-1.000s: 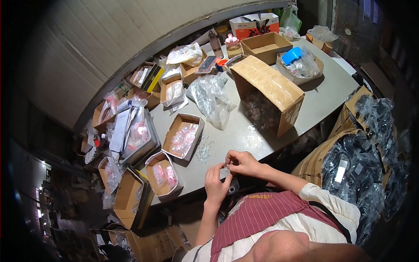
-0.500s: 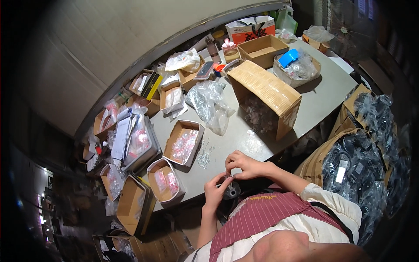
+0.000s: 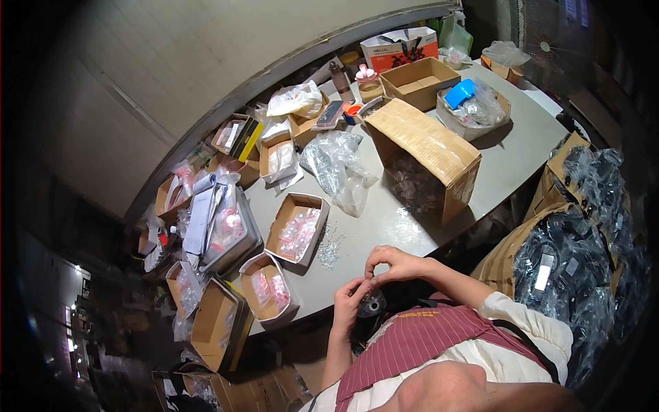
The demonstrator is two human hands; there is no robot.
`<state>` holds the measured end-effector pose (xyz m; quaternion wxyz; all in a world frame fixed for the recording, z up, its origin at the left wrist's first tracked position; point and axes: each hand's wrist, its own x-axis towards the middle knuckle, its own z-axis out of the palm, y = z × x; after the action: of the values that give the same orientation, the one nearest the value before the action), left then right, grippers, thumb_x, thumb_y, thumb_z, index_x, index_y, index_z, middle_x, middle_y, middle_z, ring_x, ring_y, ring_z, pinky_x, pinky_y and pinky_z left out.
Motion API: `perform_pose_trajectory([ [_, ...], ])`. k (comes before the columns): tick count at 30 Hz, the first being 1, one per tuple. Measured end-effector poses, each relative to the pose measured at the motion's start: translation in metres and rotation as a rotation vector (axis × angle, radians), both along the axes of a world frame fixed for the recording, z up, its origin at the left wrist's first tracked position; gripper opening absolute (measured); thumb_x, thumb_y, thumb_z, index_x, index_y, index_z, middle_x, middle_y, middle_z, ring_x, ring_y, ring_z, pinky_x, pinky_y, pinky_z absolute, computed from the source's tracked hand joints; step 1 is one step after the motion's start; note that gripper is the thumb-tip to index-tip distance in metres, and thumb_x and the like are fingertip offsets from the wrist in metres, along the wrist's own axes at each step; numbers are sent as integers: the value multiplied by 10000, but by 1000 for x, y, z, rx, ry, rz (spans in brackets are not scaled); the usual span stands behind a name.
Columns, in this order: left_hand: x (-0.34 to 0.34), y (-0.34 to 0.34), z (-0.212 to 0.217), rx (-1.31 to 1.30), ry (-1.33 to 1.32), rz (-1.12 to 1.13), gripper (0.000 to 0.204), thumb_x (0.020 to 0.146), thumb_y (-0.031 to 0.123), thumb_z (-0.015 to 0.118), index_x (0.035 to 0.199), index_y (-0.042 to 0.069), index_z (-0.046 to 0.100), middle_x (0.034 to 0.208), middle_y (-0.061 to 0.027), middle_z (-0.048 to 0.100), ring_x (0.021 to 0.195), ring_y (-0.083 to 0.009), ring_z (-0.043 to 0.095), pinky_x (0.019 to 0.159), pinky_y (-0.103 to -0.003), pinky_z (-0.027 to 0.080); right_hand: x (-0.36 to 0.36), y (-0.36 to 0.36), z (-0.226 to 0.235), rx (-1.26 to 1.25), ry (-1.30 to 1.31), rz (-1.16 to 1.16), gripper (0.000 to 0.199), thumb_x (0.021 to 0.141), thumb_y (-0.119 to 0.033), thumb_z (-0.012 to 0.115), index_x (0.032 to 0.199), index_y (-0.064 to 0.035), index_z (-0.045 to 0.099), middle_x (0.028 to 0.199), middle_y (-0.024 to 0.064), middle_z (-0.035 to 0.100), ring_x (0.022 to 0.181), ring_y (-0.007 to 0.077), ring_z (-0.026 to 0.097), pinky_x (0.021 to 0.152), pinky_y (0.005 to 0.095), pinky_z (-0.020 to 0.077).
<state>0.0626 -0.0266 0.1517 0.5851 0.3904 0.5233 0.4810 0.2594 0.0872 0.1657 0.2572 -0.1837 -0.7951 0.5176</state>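
At lower centre of the frame, the left hand (image 3: 349, 301) and right hand (image 3: 392, 265) meet fingertip to fingertip, pinched on a small part too tiny to identify, above a dark round piece (image 3: 373, 304); assembly appears under way, requiring fine alignment next.

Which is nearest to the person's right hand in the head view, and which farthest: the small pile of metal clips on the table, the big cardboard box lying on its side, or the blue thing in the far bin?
1. Pile of metal clips, on the table left of the right hand.
2. Big cardboard box, on its side, beyond the hand.
3. Blue thing, in the bin at the table's far end.
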Motion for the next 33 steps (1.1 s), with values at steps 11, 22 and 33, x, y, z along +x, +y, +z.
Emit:
perform_pose_trajectory([
  [11, 0, -5, -10, -186, -662, 53, 279, 1011, 174, 607, 1242, 31, 545, 840, -15, 568, 778, -136, 566, 713, -267, 463, -9, 1, -13, -152, 162, -136, 140, 819, -234, 781, 846, -105, 733, 892, 18, 734, 1147, 245, 635, 1086, 466, 347],
  [22, -14, -5, -42, 38, -163, 409, 327, 951, 102, 660, 1237, 13, 529, 977, -68, 622, 888, -159, 599, 800, -292, 489, -18, -19, -12, 416, -31, -346, 113, 808, -188, 737, 916, -159, 721, 1050, -17, 715, 1437, 362, 390, 1180, 682, 91],
  [33, -12, 11, -23, 671, 1097, 181, 121, 740, 43, 683, 799, 51, 578, 812, -93, 596, 825, -324, 569, 799, -435, 398, -32, -43, -7, 617, -1, -102, 230, 799, -109, 656, 1025, -139, 685, 1130, 1, 685, 1429, 292, 422, 1179, 724, 19],
])
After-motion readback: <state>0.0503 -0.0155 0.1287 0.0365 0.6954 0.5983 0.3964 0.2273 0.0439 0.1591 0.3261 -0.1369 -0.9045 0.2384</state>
